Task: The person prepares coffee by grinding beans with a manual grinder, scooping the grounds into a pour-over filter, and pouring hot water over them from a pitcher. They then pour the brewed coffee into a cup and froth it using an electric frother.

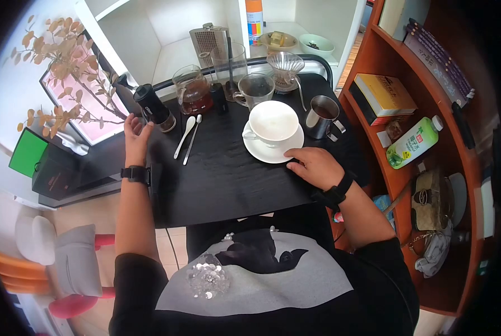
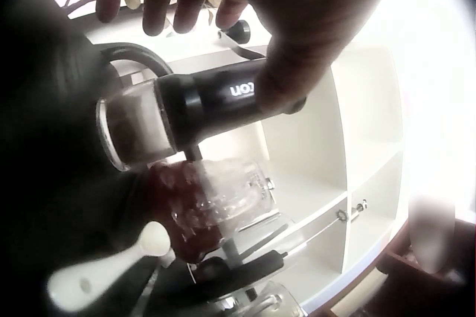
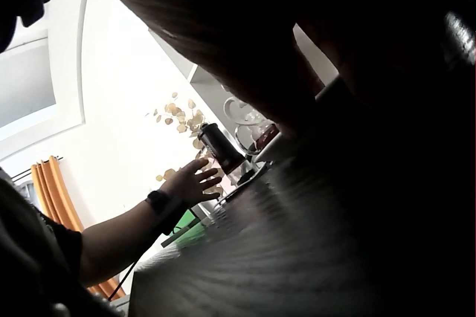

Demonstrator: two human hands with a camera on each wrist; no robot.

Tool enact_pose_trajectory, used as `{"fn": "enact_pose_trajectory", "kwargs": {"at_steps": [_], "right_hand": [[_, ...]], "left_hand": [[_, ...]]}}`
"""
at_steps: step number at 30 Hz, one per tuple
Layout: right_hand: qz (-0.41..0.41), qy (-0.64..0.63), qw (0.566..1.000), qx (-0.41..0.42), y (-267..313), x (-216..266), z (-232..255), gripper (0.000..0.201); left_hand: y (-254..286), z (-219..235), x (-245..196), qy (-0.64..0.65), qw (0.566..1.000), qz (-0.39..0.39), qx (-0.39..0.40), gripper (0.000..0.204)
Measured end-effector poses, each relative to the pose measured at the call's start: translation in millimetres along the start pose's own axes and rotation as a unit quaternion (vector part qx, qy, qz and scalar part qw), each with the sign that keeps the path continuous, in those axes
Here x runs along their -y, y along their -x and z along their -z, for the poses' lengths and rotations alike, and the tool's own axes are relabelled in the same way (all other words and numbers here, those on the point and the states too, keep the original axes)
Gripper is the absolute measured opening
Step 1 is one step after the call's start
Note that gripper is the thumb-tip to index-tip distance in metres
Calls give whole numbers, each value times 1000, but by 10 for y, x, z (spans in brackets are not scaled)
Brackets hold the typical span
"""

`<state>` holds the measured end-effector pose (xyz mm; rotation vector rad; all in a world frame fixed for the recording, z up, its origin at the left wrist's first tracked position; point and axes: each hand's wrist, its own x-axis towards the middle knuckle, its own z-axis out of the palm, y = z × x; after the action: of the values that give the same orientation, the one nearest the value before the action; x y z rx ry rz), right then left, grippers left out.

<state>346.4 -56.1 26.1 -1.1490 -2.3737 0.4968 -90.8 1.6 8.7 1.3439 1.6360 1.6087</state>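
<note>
While the saucer [image 1: 270,156] is touched at its rim by the relaxed right grip [image 1: 318,167], the upright grinder [image 1: 151,104] is set just right of the open, nearer left grip [image 1: 137,140].

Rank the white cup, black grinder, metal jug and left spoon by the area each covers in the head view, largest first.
1. White cup
2. Black grinder and metal jug: too close to rank
3. Left spoon

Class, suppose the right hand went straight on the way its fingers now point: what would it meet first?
The right hand would most likely meet the white saucer under the cup. Its fingertips already appear at the rim, though exact contact is hard to judge.
</note>
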Motion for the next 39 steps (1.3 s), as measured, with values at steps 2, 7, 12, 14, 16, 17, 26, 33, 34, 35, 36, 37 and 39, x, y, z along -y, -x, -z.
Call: {"fn": "enact_pose_trajectory", "kwargs": {"at_steps": [2,7,12,14,16,17,26,33,34,35,36,37,39], "right_hand": [[-17,-2,1000,10,2,5,30,24],[-58,3,998,-2,99,-48,129,21],[-82,-12,997,8,207,-65,219,23],[-95,-13,995,10,236,-57,230,23],[-105,-25,994,8,262,-78,232,24],[-105,-24,994,8,270,-74,244,24],[-113,-55,992,20,339,32,570,25],[-193,-227,950,-94,-1,-233,1271,21],[-214,-238,943,-95,-114,-338,1344,21],[-211,-262,937,-94,-228,-479,1374,23],[-207,-304,927,-71,-338,-701,1400,24],[-223,-341,911,-61,-443,-912,1396,25],[-237,-375,895,-55,-636,-1232,1333,26]], "left_hand": [[65,8,-12,-7,1000,2,-7,72],[426,-267,-441,-16,991,-129,-34,47],[629,-681,-670,24,983,-116,139,39],[622,-880,-647,27,977,-125,171,40],[608,-1077,-685,30,969,-137,204,42],[599,-1165,-732,1,968,-107,228,44],[579,-1541,-740,-23,968,-53,245,49],[767,-1408,-639,213,937,145,238,30],[765,-1387,-605,215,936,144,239,30],[752,-1370,-556,248,921,165,252,28],[740,-1364,-523,281,904,184,266,26],[742,-1368,-512,294,897,192,268,24],[743,-1389,-420,285,895,195,283,23]]}}
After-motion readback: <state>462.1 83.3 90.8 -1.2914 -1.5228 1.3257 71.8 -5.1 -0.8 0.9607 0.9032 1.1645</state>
